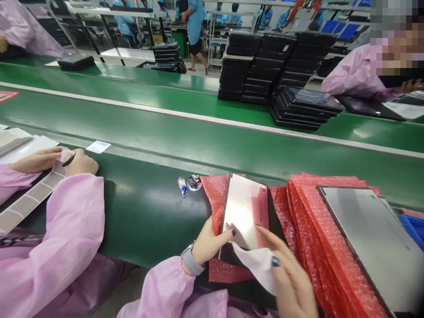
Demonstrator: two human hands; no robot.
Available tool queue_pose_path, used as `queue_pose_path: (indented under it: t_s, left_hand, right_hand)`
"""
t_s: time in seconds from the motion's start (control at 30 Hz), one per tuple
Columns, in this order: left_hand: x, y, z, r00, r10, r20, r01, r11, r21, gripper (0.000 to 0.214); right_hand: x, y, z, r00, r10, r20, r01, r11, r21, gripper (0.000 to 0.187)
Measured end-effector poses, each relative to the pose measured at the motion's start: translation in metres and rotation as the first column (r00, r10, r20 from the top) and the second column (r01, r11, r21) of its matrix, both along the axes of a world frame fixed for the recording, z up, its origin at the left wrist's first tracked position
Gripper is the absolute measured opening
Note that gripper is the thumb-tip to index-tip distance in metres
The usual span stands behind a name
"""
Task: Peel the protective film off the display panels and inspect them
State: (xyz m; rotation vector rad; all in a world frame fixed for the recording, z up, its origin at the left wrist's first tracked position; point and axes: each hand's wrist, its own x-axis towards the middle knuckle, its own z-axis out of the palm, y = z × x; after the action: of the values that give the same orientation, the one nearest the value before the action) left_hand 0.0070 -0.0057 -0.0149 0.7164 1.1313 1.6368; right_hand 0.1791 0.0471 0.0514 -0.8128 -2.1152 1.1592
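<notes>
My left hand (208, 244) grips the lower left edge of a flat grey panel (245, 207) and holds it tilted up over a red bubble-wrap sheet (214, 194). In my right hand (291, 279), a white cloth (257, 264) is pressed against the panel's lower corner. I wear a pink sleeve and a grey wristwatch (191, 260) on the left arm.
A pile of red bubble wrap (308, 229) with a larger grey panel (371, 238) lies to the right. A co-worker's hands (56, 161) at left handle a label strip (29, 196). Small round items (190, 182) lie on the green conveyor belt (198, 132). Black trays (274, 66) are stacked beyond.
</notes>
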Motion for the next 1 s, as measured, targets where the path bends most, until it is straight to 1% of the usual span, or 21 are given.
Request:
queue_pose_path:
  t_s: [0.03, 0.07, 0.1, 0.17, 0.23, 0.27, 0.33, 0.43, 0.5, 0.53, 0.57, 0.63, 0.67, 0.73, 0.77, 0.8, 0.87, 0.9, 0.93, 0.97, 1.0]
  left_hand:
    - [-0.001, -0.001, 0.001, 1.0, 0.009, 0.025, -0.009, 1.0, -0.002, 0.056]
    - [-0.003, -0.002, 0.002, 0.997, 0.018, 0.069, -0.018, 1.0, 0.006, 0.056]
    - [-0.004, -0.003, 0.003, 0.992, 0.026, 0.122, -0.027, 1.0, 0.003, 0.055]
    - [-0.007, -0.006, 0.006, 0.979, 0.058, 0.197, -0.054, 0.998, -0.023, 0.057]
    - [-0.008, -0.009, 0.008, 0.957, 0.082, 0.278, -0.068, 0.996, -0.058, 0.061]
    - [-0.008, -0.01, 0.009, 0.942, 0.087, 0.325, -0.067, 0.995, -0.071, 0.062]
    - [-0.008, -0.012, 0.01, 0.9, 0.078, 0.43, -0.058, 0.997, -0.059, 0.065]
    - [-0.008, -0.013, 0.008, 0.872, 0.032, 0.488, -0.03, 0.999, -0.011, 0.068]
    - [-0.009, -0.014, 0.006, 0.887, -0.014, 0.461, -0.008, 0.999, 0.046, 0.064]
    - [-0.009, -0.014, 0.005, 0.893, -0.038, 0.449, 0.003, 0.997, 0.077, 0.059]
    - [-0.009, -0.014, 0.004, 0.896, -0.06, 0.439, 0.014, 0.994, 0.107, 0.055]
    - [-0.009, -0.015, 0.004, 0.897, -0.098, 0.431, 0.041, 0.989, 0.14, 0.047]
    - [-0.009, -0.015, 0.004, 0.899, -0.115, 0.423, 0.059, 0.988, 0.145, 0.044]
    - [-0.008, -0.015, 0.005, 0.905, -0.121, 0.409, 0.089, 0.991, 0.097, 0.041]
    - [-0.007, -0.014, 0.006, 0.891, -0.096, 0.443, 0.088, 0.995, 0.038, 0.042]
    - [-0.007, -0.012, 0.007, 0.861, -0.049, 0.506, 0.077, 0.997, -0.033, 0.045]
    - [-0.006, -0.009, 0.008, 0.758, 0.053, 0.65, 0.073, 0.984, -0.164, 0.058]
    - [-0.006, -0.007, 0.009, 0.697, 0.073, 0.713, 0.093, 0.977, -0.19, 0.061]
    - [-0.006, -0.006, 0.011, 0.648, 0.058, 0.759, 0.123, 0.976, -0.179, 0.063]
    - [-0.007, -0.005, 0.012, 0.616, 0.02, 0.788, 0.153, 0.978, -0.145, 0.063]
    - [-0.008, -0.005, 0.013, 0.592, -0.011, 0.806, 0.173, 0.978, -0.113, 0.061]
  right_hand:
    - [0.012, 0.006, 0.006, 0.989, -0.145, 0.007, 0.145, 0.987, -0.064, 0.033]
    - [0.023, 0.012, 0.009, 0.964, -0.259, 0.054, 0.26, 0.965, -0.014, 0.033]
    - [0.032, 0.019, 0.009, 0.93, -0.322, 0.177, 0.296, 0.942, 0.156, 0.035]
    - [0.046, 0.034, 0.002, 0.856, -0.406, 0.32, 0.176, 0.811, 0.558, 0.039]
    - [0.053, 0.043, -0.008, 0.79, -0.479, 0.383, 0.054, 0.677, 0.734, 0.049]
    - [0.053, 0.045, -0.012, 0.779, -0.488, 0.394, 0.025, 0.652, 0.758, 0.054]
    - [0.05, 0.041, -0.014, 0.801, -0.471, 0.369, 0.068, 0.685, 0.726, 0.053]
    - [0.04, 0.023, -0.004, 0.858, -0.49, 0.156, 0.343, 0.772, 0.535, 0.036]
    - [0.032, 0.01, 0.001, 0.871, -0.475, 0.129, 0.456, 0.877, 0.15, 0.036]
    - [0.028, 0.005, 0.001, 0.89, -0.432, 0.143, 0.449, 0.886, -0.115, 0.043]
    - [0.023, 0.001, -0.001, 0.91, -0.392, 0.132, 0.412, 0.832, -0.372, 0.055]
    - [0.011, -0.007, -0.009, 0.918, -0.391, 0.07, 0.314, 0.606, -0.731, 0.083]
    - [0.004, -0.01, -0.014, 0.892, -0.448, 0.052, 0.286, 0.474, -0.833, 0.094]
    - [-0.01, -0.015, -0.019, 0.852, -0.523, 0.0, 0.178, 0.29, -0.94, 0.104]
    - [-0.015, -0.016, -0.018, 0.825, -0.565, -0.017, 0.148, 0.246, -0.958, 0.106]
    - [-0.019, -0.015, -0.015, 0.796, -0.605, -0.028, 0.148, 0.239, -0.96, 0.106]
    - [-0.02, -0.01, -0.005, 0.696, -0.717, -0.018, 0.259, 0.275, -0.926, 0.095]
    - [-0.017, -0.006, 0.002, 0.655, -0.755, -0.039, 0.352, 0.35, -0.868, 0.085]
    - [-0.013, -0.002, 0.008, 0.618, -0.78, -0.094, 0.457, 0.454, -0.765, 0.072]
    - [-0.007, 0.001, 0.013, 0.677, -0.71, -0.194, 0.526, 0.651, -0.548, 0.054]
    - [-0.002, 0.004, 0.016, 0.799, -0.542, -0.261, 0.525, 0.84, -0.137, 0.038]
